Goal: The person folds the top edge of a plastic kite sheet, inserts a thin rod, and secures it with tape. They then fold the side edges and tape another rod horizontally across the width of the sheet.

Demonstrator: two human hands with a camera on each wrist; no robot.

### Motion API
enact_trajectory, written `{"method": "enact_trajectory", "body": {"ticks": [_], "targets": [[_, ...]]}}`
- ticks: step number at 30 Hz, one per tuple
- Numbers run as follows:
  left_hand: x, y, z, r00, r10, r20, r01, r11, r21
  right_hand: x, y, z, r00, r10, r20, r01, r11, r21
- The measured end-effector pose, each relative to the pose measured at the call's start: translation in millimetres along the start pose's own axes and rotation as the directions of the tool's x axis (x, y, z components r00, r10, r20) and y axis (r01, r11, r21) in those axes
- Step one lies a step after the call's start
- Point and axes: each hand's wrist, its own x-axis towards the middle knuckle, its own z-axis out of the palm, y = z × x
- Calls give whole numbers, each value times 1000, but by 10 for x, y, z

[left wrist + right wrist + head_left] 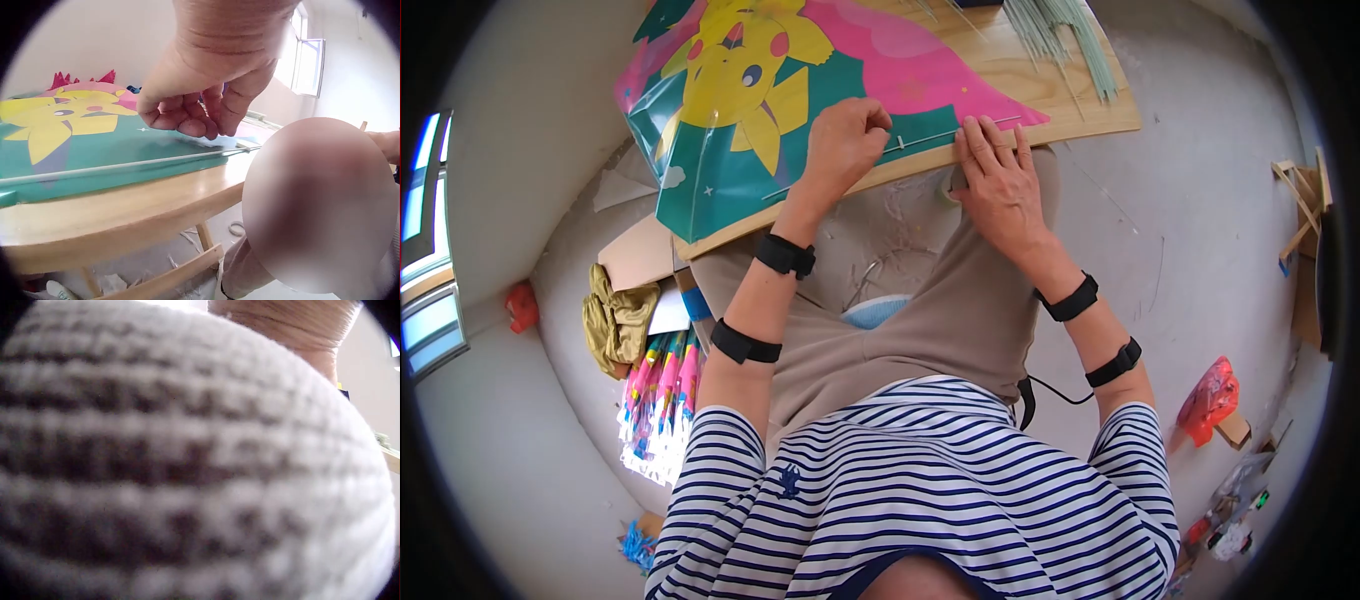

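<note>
A glossy green, pink and yellow cartoon-printed sheet [840,82] lies on a wooden table. Along its near edge runs a thin pale rod [940,136], with a small white piece [901,143] across it. Just above the sheet, the left hand [843,148] has its fingers curled in; the left wrist view shows the left hand [206,87] with fingertips close to the thumb and nothing visible between them, over the rod [125,167]. Fingers fairly straight, the right hand [1003,190] rests on the sheet's near edge by the rod's right end. Blurred striped cloth hides most of the right wrist view.
Bundled pale green rods [1065,40] lie at the table's far right. The wooden table edge [1090,128] is above the person's knees. Left on the floor are folded printed pieces [662,395] and an olive cloth [615,325]; a red bag [1210,400] is at right.
</note>
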Motion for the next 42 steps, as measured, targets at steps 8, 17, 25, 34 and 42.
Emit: {"method": "enact_trajectory", "body": {"ticks": [8,17,25,34,42], "targets": [[-19,165,138,987,162,15,-159,940,302,1,2,-3,1000,1,5,-1,1000,7],[-76,188,32,982,181,47,-187,932,311,-9,5,-8,1000,1,-8,-1,1000,18],[-80,186,22,971,211,109,-237,898,371,-9,1,19,1000,6,-14,-6,1000,3],[-64,75,6,970,223,101,-243,917,317,72,28,-37,1000,10,-30,-9,1000,30],[-66,85,24,968,231,95,-250,906,342,58,47,7,999,-17,-44,15,999,-42]]}}
